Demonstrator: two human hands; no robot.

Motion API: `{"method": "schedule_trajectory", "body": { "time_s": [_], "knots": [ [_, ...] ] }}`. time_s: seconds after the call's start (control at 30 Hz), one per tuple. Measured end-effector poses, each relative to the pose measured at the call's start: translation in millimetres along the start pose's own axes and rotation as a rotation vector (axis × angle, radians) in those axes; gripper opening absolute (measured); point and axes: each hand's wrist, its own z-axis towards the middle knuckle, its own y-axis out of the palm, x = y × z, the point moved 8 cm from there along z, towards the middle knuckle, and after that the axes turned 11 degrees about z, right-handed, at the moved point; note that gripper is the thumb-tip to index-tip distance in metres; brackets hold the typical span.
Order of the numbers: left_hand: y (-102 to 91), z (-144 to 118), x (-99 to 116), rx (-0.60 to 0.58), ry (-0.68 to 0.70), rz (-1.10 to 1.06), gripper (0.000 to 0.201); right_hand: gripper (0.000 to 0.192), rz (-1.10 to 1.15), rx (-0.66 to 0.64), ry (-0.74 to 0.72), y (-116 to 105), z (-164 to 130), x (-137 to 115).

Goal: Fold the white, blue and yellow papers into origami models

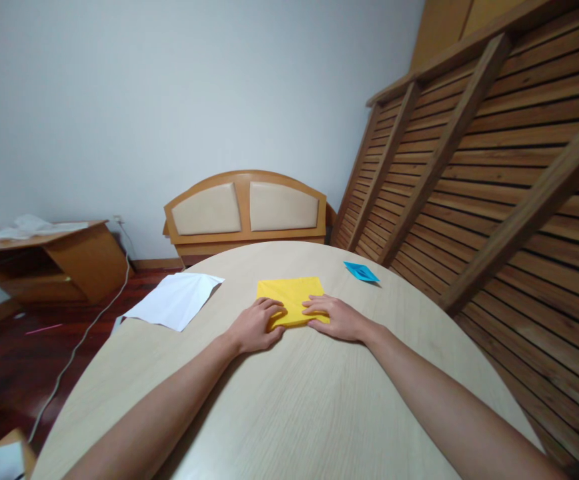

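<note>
A yellow sheet of paper (290, 291) lies on the round table, its near edge looking folded or slightly raised. My left hand (257, 325) holds the near left corner, with curled fingers on top and the thumb along the front edge. At the near right corner, my right hand (337, 318) grips the same paper, fingers over its surface and thumb at the front edge. The fingers partly cover both near corners. To the right, beyond my right hand, sits a small folded blue paper (362, 272), apart from both hands.
A creased white sheet (174, 300) lies at the left edge of the pale round table (289, 400). A wooden headboard (244, 177) stands behind it. Wooden slats (469, 180) lean along the right. On the left are a low cabinet (84, 260) and a cable (82, 333) on the floor.
</note>
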Motion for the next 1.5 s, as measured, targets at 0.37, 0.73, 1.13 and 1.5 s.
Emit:
{"method": "schedule_trajectory", "body": {
  "time_s": [0.37,0.73,1.13,1.5],
  "knots": [
    [-1.5,1,-22,-0.058,-0.178,-0.045,0.032,0.026,0.076,0.095,0.066,-15,-4,12],
    [2.4,-4,-55,0.088,-0.443,-0.147,0.020,0.047,0.172,0.198,0.177,-30,-8,23],
    [1.2,-8,-58,0.080,-0.536,-0.138,0.020,0.042,0.225,0.437,0.283,-34,-11,56],
    [-12.6,-7,-37,0.264,-0.299,0.023,0.072,0.048,-0.052,0.337,0.318,-29,-5,49]
  ]
}}
